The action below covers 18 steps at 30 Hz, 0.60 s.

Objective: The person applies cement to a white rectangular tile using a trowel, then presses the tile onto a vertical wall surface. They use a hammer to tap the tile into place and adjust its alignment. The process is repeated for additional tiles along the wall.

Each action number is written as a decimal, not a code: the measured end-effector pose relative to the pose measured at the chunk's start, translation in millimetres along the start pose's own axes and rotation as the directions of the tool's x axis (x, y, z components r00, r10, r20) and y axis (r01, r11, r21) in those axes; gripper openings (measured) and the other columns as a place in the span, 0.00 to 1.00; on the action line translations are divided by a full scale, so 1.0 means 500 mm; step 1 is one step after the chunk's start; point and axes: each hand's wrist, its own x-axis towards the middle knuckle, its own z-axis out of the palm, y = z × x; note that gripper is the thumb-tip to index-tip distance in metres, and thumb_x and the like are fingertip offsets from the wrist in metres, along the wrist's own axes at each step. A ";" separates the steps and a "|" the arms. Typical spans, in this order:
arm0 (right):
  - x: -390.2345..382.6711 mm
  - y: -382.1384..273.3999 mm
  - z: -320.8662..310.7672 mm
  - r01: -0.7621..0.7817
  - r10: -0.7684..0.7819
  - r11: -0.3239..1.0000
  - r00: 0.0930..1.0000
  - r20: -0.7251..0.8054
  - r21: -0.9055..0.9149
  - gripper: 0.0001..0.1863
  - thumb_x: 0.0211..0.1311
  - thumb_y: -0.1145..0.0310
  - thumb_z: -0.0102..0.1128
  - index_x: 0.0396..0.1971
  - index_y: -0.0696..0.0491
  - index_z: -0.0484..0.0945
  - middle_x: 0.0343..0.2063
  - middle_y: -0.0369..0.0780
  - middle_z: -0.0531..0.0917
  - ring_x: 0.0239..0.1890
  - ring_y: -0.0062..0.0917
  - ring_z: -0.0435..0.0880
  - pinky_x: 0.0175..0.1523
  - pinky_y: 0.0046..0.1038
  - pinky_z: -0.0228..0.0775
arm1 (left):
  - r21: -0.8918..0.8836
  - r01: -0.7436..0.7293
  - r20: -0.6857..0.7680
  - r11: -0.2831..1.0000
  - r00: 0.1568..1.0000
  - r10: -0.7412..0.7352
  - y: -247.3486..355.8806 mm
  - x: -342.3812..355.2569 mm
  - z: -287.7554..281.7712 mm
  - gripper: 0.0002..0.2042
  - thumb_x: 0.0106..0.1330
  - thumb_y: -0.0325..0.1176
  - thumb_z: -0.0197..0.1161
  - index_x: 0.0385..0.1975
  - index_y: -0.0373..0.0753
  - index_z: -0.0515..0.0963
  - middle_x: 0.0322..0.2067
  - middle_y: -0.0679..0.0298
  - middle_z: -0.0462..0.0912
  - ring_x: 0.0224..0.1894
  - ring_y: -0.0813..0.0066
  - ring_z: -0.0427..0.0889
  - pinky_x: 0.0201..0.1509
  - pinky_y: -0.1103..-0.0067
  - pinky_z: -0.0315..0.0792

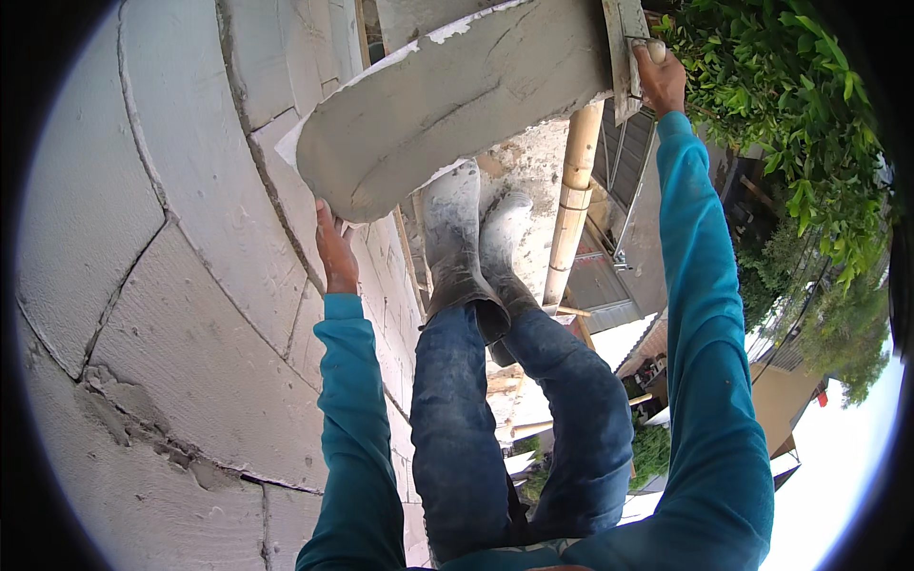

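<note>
A long pale block (286,145) lies across the upper middle, its upward face coated with wet grey mortar (457,105). White block shows along its edges. My left hand (336,246) holds the block's near left end, with the thumb up against it and the other fingers partly hidden beneath. At the far right end, my right hand (659,78) is closed round the light handle of a flat trowel (624,57). The trowel's mortar-smeared blade stands across the end of the coated face, touching the mortar or very close to it.
A wall of large pale blocks (219,324) with rough grey joints fills the left. Below me are my dusty boots (452,233) on a mortar-stained platform (533,162), with a bamboo pole (574,190) along its right side. Leafy branches (781,105) and roofs lie beyond, lower down.
</note>
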 end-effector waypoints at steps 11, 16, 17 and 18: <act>-0.344 -0.262 0.140 -0.006 -0.064 0.982 0.930 0.362 0.190 0.15 0.54 0.64 0.65 0.38 0.58 0.81 0.33 0.53 0.85 0.39 0.47 0.85 0.44 0.39 0.76 | -0.128 0.046 0.079 0.991 0.996 -0.036 0.018 0.007 -0.011 0.43 0.71 0.65 0.39 0.73 0.34 0.45 0.73 0.49 0.48 0.75 0.54 0.48 0.76 0.59 0.41; -0.512 -0.396 0.214 0.021 -0.089 0.987 0.892 0.443 0.157 0.16 0.54 0.63 0.66 0.41 0.55 0.80 0.32 0.53 0.85 0.39 0.51 0.83 0.45 0.44 0.75 | -0.184 0.093 0.144 0.979 0.987 -0.067 0.007 0.019 -0.031 0.48 0.68 0.69 0.37 0.73 0.31 0.43 0.74 0.49 0.45 0.76 0.54 0.44 0.76 0.58 0.37; -0.535 -0.413 0.223 0.032 -0.097 0.988 0.887 0.452 0.150 0.17 0.54 0.63 0.66 0.42 0.54 0.80 0.32 0.53 0.85 0.38 0.51 0.83 0.44 0.45 0.75 | -0.192 0.111 0.134 0.975 0.987 -0.086 0.007 0.019 -0.032 0.48 0.69 0.69 0.36 0.72 0.28 0.44 0.74 0.48 0.46 0.76 0.54 0.43 0.76 0.58 0.36; -0.552 -0.426 0.230 0.043 -0.102 0.990 0.878 0.468 0.134 0.16 0.54 0.64 0.66 0.41 0.54 0.80 0.32 0.52 0.85 0.38 0.51 0.84 0.43 0.44 0.76 | -0.205 0.124 0.119 0.971 0.988 -0.101 0.007 0.019 -0.032 0.50 0.67 0.71 0.36 0.72 0.28 0.43 0.74 0.48 0.46 0.76 0.54 0.42 0.76 0.57 0.34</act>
